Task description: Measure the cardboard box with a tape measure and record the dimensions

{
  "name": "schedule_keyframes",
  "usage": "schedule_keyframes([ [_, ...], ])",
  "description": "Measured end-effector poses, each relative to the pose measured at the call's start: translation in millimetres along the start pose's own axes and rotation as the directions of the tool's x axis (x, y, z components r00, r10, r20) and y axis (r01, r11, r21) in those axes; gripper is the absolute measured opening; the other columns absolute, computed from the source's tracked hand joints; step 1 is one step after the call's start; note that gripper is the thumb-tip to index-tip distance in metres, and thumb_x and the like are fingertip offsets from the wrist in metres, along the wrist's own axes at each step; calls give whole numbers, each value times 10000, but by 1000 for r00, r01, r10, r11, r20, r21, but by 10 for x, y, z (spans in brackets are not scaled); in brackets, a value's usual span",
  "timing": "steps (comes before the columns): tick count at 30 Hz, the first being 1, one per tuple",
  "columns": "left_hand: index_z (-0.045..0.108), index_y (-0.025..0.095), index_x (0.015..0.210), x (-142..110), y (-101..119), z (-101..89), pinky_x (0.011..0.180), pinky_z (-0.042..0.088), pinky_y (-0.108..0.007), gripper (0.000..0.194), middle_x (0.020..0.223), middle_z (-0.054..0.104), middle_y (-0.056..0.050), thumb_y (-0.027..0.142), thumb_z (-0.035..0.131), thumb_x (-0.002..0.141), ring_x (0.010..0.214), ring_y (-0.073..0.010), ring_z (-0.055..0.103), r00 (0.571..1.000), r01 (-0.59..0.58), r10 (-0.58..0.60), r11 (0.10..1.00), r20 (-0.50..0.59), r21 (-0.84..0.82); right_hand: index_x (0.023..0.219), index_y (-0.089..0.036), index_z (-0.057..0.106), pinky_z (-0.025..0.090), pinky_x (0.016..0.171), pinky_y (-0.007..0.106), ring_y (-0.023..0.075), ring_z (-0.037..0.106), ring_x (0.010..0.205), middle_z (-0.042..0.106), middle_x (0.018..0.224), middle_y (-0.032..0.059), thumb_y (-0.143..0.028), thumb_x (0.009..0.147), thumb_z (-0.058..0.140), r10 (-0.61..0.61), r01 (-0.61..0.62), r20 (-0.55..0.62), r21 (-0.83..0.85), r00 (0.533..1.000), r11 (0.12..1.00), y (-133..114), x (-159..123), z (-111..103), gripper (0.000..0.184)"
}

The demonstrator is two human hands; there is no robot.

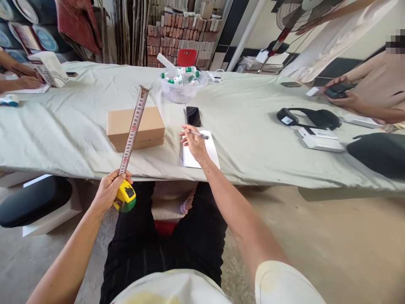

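Tape measure [125,196] in left hand [109,190], pen [201,134] in right hand [195,145]

Smooth, matt cardboard is seen in the carton [150,124]. Over it, the metal tape measure blade [132,131] is marked by rusty-looking stains; nearer than the carton, the tape measure case [125,196] is finished in glossy plastic. Right of the carton, matt paper [190,158] and a glossy phone [193,116] are shown; beyond it, a translucent plastic basin [180,96] is backed by rough bricks [183,36]. Beneath it, wrinkled cloth [253,122] is spread.
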State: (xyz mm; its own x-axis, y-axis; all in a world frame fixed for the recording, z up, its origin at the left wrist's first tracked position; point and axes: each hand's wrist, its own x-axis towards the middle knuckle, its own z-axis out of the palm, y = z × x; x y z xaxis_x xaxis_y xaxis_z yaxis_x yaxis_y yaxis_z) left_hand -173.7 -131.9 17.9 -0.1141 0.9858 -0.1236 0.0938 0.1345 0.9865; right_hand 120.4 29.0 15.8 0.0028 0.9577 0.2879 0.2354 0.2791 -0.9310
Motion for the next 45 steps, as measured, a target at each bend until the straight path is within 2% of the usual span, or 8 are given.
schedule_keyframes([
  [4,699,167,833,136,93,434,480,408,-224,298,665,651,-20,460,645,811,525,-131,525,975,57,-47,998,219,-37,1040,-189,684,451,548,203,78,514,564,633,745,-2,-631,884,498,60,-53,-218,38,974,998,158,-215,-437,505],
  [7,731,171,838,324,159,832,480,390,-225,287,689,676,-32,439,632,803,529,-132,513,920,58,-36,997,390,-45,980,-171,674,471,565,221,92,548,584,641,727,6,-619,861,503,136,-128,-280,48,950,991,271,-369,-587,494],
  [12,685,165,750,754,257,1518,489,412,-218,194,978,758,-94,347,686,682,563,-113,523,848,196,-92,969,522,-147,990,-191,648,528,624,267,132,646,656,699,819,24,-497,832,551,172,-164,-245,52,954,985,381,-456,-501,358],
  [15,679,155,743,995,281,1758,510,462,-225,183,873,746,-89,313,709,659,553,-115,557,816,284,-138,942,562,-181,996,-213,636,549,689,292,143,669,702,711,914,21,-407,798,603,121,-114,-227,42,966,993,387,-407,-407,279],
  [20,643,150,700,1174,272,1831,512,517,-250,85,736,713,-64,227,669,674,529,-134,600,820,394,-269,906,505,-157,983,-216,640,543,711,306,164,679,725,710,855,11,-373,802,596,129,-132,-227,6,965,991,432,-342,-351,244],
  [26,606,162,689,1159,265,1879,493,512,-237,25,628,663,-21,168,630,683,508,-138,605,841,402,-320,909,436,-110,969,-206,632,531,688,293,144,657,657,705,796,1,-409,789,598,200,-191,-242,57,950,980,566,-367,-385,273],
  [39,613,159,762,1136,200,1940,470,453,-231,86,670,681,-30,151,654,687,505,-135,588,867,368,-310,926,391,-82,926,-228,599,528,779,325,185,659,764,708,863,27,-435,802,514,96,-146,-319,-138,943,980,576,-452,-307,256],
  [45,606,164,757,1137,188,1940,450,429,-226,61,681,684,-32,164,645,710,511,-139,592,870,363,-308,928,384,-78,838,-244,570,523,822,347,210,669,764,704,797,21,-406,793,497,114,-189,-281,-256,953,948,524,-455,-295,183],
])
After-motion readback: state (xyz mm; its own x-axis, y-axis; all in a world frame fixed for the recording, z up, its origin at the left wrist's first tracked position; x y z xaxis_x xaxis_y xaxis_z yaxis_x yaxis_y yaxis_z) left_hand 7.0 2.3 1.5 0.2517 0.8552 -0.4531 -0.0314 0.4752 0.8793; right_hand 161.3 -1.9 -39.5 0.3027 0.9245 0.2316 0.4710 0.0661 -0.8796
